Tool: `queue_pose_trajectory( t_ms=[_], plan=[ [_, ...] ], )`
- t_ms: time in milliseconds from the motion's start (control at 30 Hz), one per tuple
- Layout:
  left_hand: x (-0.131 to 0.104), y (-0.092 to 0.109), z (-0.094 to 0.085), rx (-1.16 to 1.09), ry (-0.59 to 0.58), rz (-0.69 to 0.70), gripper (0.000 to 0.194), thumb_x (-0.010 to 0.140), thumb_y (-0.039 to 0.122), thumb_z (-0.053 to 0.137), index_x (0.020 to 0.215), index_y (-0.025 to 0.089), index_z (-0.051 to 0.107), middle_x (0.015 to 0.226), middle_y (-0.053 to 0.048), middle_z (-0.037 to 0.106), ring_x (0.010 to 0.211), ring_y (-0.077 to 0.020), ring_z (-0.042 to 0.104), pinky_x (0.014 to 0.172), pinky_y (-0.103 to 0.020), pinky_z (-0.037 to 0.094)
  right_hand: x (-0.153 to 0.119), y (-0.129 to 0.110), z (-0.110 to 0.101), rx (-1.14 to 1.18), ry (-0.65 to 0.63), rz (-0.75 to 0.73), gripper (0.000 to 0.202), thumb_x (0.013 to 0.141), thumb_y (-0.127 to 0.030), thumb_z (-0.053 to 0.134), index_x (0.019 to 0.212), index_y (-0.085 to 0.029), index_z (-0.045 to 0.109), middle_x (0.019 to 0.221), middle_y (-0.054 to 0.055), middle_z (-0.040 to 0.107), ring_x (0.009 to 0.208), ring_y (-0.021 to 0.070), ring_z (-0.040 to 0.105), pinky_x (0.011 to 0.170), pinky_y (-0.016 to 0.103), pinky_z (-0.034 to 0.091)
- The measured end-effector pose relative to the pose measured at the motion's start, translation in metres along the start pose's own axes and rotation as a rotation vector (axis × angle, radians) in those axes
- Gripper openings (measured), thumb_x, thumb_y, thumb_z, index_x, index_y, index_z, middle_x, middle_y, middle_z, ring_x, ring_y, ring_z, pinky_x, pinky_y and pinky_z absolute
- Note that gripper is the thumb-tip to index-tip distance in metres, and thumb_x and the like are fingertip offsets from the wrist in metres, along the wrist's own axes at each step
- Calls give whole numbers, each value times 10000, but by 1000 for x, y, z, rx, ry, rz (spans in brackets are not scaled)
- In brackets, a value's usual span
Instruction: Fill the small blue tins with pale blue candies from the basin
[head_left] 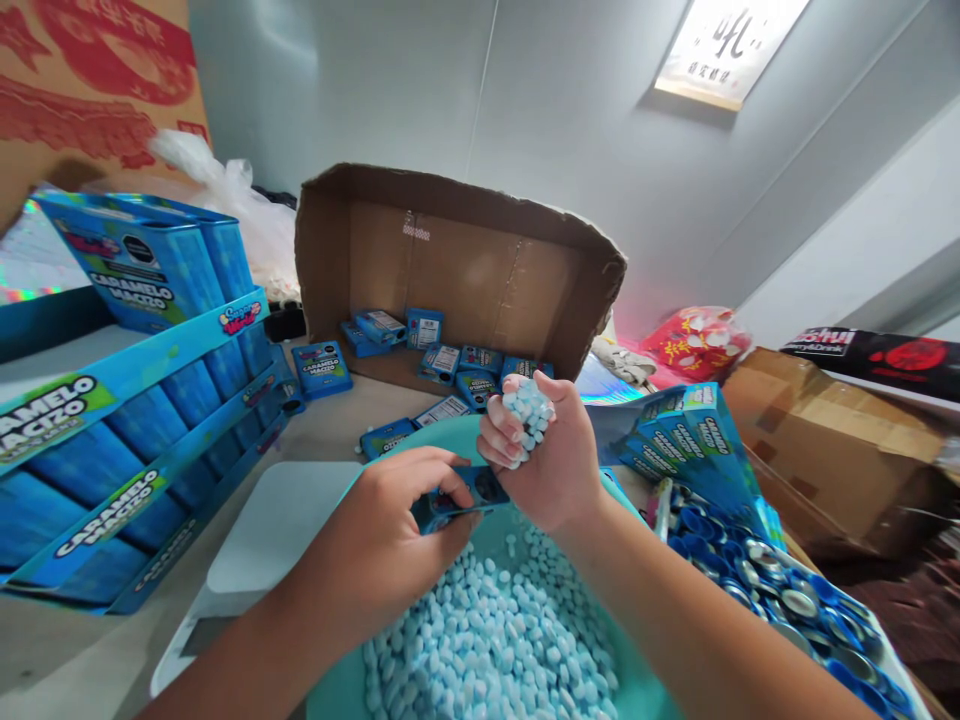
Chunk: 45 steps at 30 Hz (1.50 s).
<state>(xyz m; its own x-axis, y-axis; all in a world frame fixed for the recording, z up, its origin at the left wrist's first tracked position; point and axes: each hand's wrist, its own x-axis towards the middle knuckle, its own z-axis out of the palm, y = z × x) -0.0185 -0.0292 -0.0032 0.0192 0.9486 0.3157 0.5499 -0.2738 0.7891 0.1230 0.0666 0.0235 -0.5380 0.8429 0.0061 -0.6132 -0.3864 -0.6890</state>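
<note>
My left hand [386, 515] is closed around a small blue candy box [489, 488], which lies tilted over a turquoise basin [450, 434]. Close beside the box, my right hand [561, 478] cups a handful of pale blue candies [529, 412], its fingers curled round them. Many more pale blue candies [495, 640] fill the bottom of the basin below both hands. The far end of the box comes right up to the right hand. Whether anything is inside the box cannot be seen.
Display trays [135, 400] of blue boxes are stacked at left, beside a white scale [281, 530]. Behind the basin, an open cardboard carton [465, 270] holds several blue boxes [439, 362]. Blue-and-silver lids [772, 590] lie at right near a blue display carton [697, 450].
</note>
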Motion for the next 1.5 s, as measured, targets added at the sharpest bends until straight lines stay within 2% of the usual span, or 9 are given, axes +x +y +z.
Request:
queue_pose_trajectory(
  t_ms=[300, 500, 633, 900, 1167, 1267, 1367, 1433, 1500],
  plan=[
    [-1, 0, 0, -4, -8, -6, 71, 805, 178, 698, 787, 245, 683, 1140, -16, 721, 1086, -211, 668, 848, -273, 552, 0, 1, 1, -15, 25, -12, 197, 805, -367, 553, 709, -204, 611, 489, -40, 448, 430, 101, 381, 420, 203, 324],
    [-1, -1, -1, -27, -32, -10, 72, 807, 171, 686, 786, 238, 672, 1043, -4, 724, 985, -181, 675, 854, -270, 529, -1, 3, 2, -37, 74, -6, 176, 784, -355, 574, 722, -195, 615, 596, -6, 557, 506, 114, 490, 486, 218, 404],
    [-1, -1, -1, -41, -24, -10, 79, 798, 158, 683, 777, 231, 662, 1000, 3, 718, 987, -177, 665, 842, -261, 507, -1, 6, 2, -26, 114, -34, 173, 763, -341, 568, 702, -190, 624, 628, 2, 578, 528, 118, 505, 493, 221, 412],
    [1, -1, 1, -75, -40, -26, 93, 809, 145, 665, 775, 232, 656, 1007, 15, 706, 1012, -165, 648, 860, -263, 478, -3, 5, 4, -38, 96, -79, 162, 728, -324, 567, 670, -185, 626, 672, 10, 612, 555, 133, 541, 487, 231, 403],
    [0, -2, 0, -34, -28, -11, 112, 790, 128, 656, 760, 236, 660, 984, 15, 717, 988, -168, 663, 846, -255, 495, -3, 6, 4, -50, 81, -67, 204, 774, -337, 568, 647, -185, 618, 645, 1, 610, 560, 136, 560, 515, 234, 437],
    [1, -6, 1, 11, -16, 18, 79, 794, 178, 666, 759, 248, 675, 1012, 5, 733, 972, -185, 686, 857, -268, 528, -2, 8, 4, -37, 89, -55, 251, 807, -362, 563, 634, -186, 607, 642, 4, 617, 558, 132, 563, 510, 228, 438],
    [4, -11, 3, 57, 51, 53, 60, 789, 299, 694, 736, 271, 698, 1023, -6, 755, 963, -218, 716, 832, -284, 573, 1, 10, 3, -24, 83, -46, 260, 803, -363, 577, 621, -180, 606, 614, -3, 604, 528, 114, 544, 510, 218, 433],
    [6, -13, 5, 67, 84, 66, 121, 779, 381, 700, 702, 289, 707, 981, -1, 767, 929, -230, 735, 773, -275, 596, 3, 12, 1, -12, 81, -40, 247, 786, -358, 588, 616, -179, 599, 577, -13, 576, 496, 105, 520, 497, 213, 414],
    [6, -18, 6, 57, 88, 51, 169, 756, 462, 710, 684, 310, 723, 959, 6, 775, 856, -233, 746, 617, -241, 597, 5, 13, 0, 2, 84, -25, 249, 779, -359, 591, 604, -182, 576, 532, -27, 529, 450, 93, 472, 457, 204, 364]
  ],
)
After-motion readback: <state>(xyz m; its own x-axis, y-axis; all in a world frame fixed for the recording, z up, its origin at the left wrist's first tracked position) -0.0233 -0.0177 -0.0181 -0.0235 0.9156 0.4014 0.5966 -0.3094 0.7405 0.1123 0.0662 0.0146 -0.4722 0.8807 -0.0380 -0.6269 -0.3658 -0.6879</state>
